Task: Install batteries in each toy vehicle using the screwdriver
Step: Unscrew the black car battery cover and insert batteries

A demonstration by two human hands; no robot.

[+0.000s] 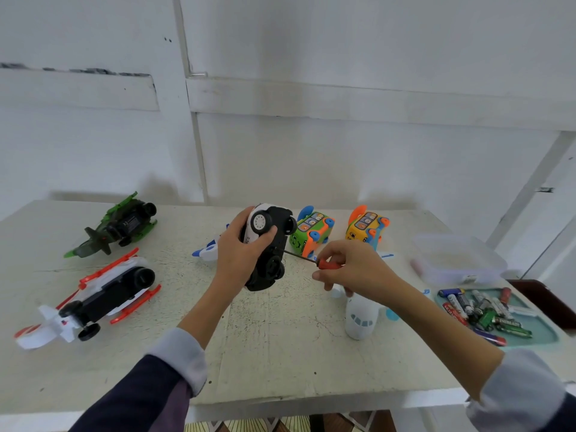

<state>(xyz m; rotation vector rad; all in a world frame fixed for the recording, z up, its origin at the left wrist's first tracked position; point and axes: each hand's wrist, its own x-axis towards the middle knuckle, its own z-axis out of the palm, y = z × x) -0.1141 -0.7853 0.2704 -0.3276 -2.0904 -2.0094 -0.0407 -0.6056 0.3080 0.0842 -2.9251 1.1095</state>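
1. Left hand [238, 254]: raised above the middle of the table [265, 353], fingers and thumb wrapped round a black-and-white toy car [268, 247]. The car is turned with its black underside toward the right hand and its long axis running roughly up and down, one white wheel showing under the thumb.
2. Right hand [352, 266]: level with the left and just beside it, fingertips pinching the red handle of a screwdriver [314, 260].
3. Key relation: the screwdriver's thin shaft lies nearly level, pointing left and slightly up, so that it crosses the car's long axis. Its tip sits at the car's underside, apparently at a screw of the battery cover; actual seating in a screw head is too small to confirm.
4. Judged step: working the cover screw. The right hand is the driving hand; the left only steadies the car against the push.
5. Batteries [480, 310]: a loose heap on a teal tray [542, 333] by the right edge, nearer the right hand, with a clear plastic box [458, 257] behind the tray.
6. Other toys: a green bus [311, 233] and a yellow bus [367, 227] toward the back edge; a white aeroplane [360, 316] under the right forearm; a green jet [115, 226] and a white-and-red jet [93, 297], both upside down, toward the left edge.
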